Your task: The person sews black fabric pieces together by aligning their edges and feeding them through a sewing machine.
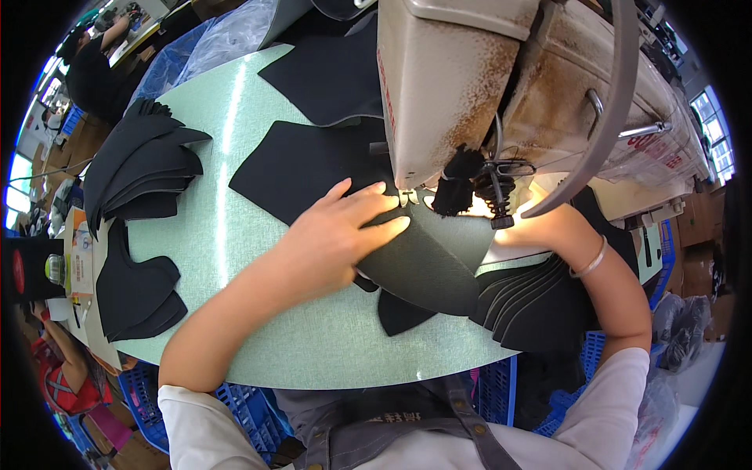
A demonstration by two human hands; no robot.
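A beige sewing machine (450, 86) with rusty brown stains stands over the pale green table. Under its needle area lies a dark curved fabric panel (427, 270). My left hand (345, 227) rests on that panel left of the presser foot (407, 197), its fingers spread. Beyond those fingers another black panel (294, 168) reaches out to the left. My right hand (540, 223) is at the fabric's right side, under the machine's bright lamp. Its fingers are mostly hidden by the thread tension spring (497, 192) and glare, so their grip does not show.
Fanned black pieces (540, 301) lie at the right front of the table (313, 345). More stacks (149, 168) and cut pieces (137, 286) sit at the left. Blue crates (497, 388) stand below the front edge. Other people (94, 70) are at the far left.
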